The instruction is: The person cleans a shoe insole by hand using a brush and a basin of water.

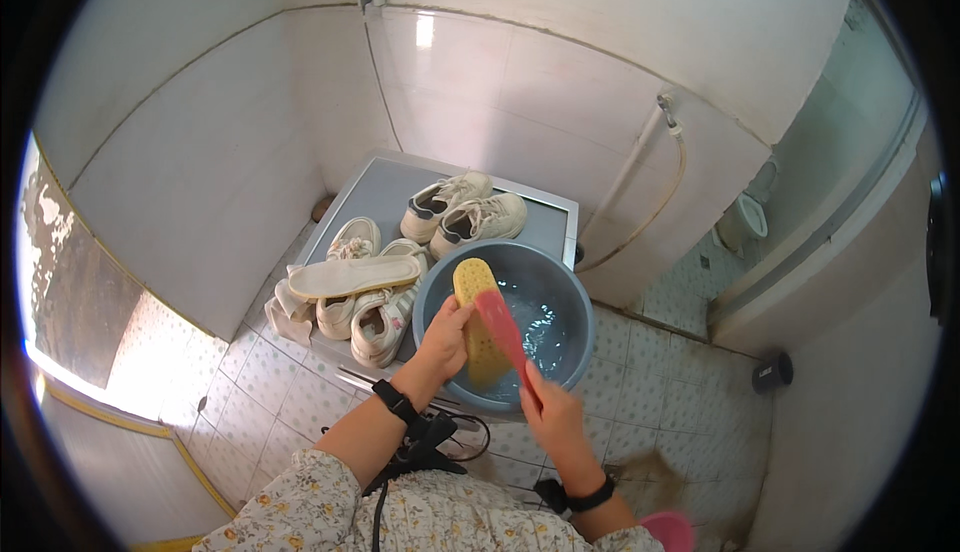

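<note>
Over a grey-blue basin (582, 354) of water, my left hand (446, 337) grips a yellow shoe insole (474, 276) by its edge, its lower end down in the basin. My right hand (552, 414) is closed around the handle of a pink-red scrubbing brush (500, 320). The brush head lies against the face of the insole; its bristles are hidden. A pale insole (352, 276) rests across white shoes (372, 324) to the left of the basin. Behind the basin stands another pair of off-white shoes (484, 220).
The basin sits at the front right of a grey-topped cabinet (392, 178). A wall tap (668, 112) with a hose (672, 192) is at the right. A dark bin (772, 372) stands by the right wall, and a pink tub (668, 530) is on the tiled floor near me.
</note>
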{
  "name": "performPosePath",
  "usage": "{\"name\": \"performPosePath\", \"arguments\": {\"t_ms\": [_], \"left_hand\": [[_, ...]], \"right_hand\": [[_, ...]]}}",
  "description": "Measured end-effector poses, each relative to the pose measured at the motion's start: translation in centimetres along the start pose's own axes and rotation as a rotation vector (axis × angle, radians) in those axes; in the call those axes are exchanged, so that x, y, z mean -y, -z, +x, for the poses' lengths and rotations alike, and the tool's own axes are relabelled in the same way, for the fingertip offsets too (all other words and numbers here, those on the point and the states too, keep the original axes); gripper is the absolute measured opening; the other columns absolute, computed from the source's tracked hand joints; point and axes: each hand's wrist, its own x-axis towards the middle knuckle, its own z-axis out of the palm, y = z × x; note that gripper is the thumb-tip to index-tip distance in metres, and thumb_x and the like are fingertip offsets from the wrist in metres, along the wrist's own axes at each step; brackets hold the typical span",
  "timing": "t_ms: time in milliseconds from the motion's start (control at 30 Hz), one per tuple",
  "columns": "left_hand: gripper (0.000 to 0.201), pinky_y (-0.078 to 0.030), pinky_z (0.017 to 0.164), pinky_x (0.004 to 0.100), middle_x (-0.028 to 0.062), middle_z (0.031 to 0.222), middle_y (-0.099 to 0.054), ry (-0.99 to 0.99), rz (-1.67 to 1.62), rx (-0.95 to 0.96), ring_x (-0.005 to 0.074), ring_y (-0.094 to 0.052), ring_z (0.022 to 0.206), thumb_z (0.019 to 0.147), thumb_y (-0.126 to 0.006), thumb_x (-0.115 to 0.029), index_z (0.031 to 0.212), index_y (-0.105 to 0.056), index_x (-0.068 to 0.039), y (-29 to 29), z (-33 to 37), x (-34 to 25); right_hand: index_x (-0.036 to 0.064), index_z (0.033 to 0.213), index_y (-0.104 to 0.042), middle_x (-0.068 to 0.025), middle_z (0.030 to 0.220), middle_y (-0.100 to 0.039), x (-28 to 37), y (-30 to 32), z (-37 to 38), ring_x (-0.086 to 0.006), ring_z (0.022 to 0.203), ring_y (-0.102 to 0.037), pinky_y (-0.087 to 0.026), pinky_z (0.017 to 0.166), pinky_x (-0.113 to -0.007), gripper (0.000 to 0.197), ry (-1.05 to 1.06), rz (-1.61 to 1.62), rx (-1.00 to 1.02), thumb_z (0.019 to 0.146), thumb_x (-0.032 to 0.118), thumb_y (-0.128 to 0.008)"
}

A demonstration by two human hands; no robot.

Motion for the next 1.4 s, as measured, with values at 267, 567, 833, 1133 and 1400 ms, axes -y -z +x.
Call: {"name": "performPosePath", "arguments": {"t_ms": [267,567,833,1133,1400], "left_hand": [[0.025,-0.045,0.092,0.0343,0.0070,0.115,-0.056,-0.069,0.065,-0.052,0.0184,-0.055,0.105,0.098,-0.042,-0.012,0.122,-0.045,-0.006,0.6,0.5,0.9],[0.026,-0.046,0.093,0.0366,0.0068,0.117,-0.056,-0.008,-0.029,-0.109,0.0198,-0.057,0.106,0.099,-0.043,-0.018,0.122,-0.046,-0.007,0.4,0.6,0.8],[0.025,-0.044,0.095,0.0377,0.0068,0.116,-0.057,-0.030,-0.035,-0.090,0.0208,-0.056,0.108,0.100,-0.041,-0.023,0.118,-0.047,-0.006,0.3,0.6,0.8],[0.032,-0.039,0.101,0.0405,0.0064,0.129,-0.050,-0.049,-0.146,-0.130,0.0239,-0.050,0.117,0.100,-0.039,-0.016,0.131,-0.040,-0.009,1.4,1.2,0.9],[0.047,-0.039,0.102,0.0356,0.0058,0.132,-0.046,-0.163,0.025,0.016,0.0207,-0.049,0.119,0.095,-0.039,0.000,0.140,-0.032,-0.012,0.4,0.6,0.8]], "right_hand": [[0.0053,0.121,-0.060,-0.0148,0.070,-0.060,1.4,-0.8,2.2,-0.0302,0.060,-0.060,-0.047,0.054,-0.037,0.042,-0.005,-0.089,-0.062,0.080,0.010,-0.068],[0.0140,0.119,-0.062,-0.0116,0.072,-0.060,0.5,0.3,-3.8,-0.0305,0.058,-0.059,-0.046,0.053,-0.041,0.037,-0.012,-0.103,-0.007,0.083,0.017,-0.066],[0.0135,0.118,-0.063,-0.0148,0.075,-0.064,0.5,0.7,3.9,-0.0330,0.070,-0.063,-0.048,0.061,-0.043,0.035,-0.205,-0.237,-0.065,0.084,0.020,-0.064],[0.0119,0.117,-0.064,-0.0173,0.087,-0.068,-2.1,1.4,5.1,-0.0356,0.077,-0.065,-0.052,0.066,-0.041,0.036,-0.290,-0.327,0.209,0.083,0.022,-0.063],[0.0029,0.120,-0.060,-0.0218,0.090,-0.066,2.5,-0.1,3.5,-0.0341,0.078,-0.066,-0.051,0.067,-0.033,0.037,-0.143,0.062,0.027,0.085,0.015,-0.063]]}}
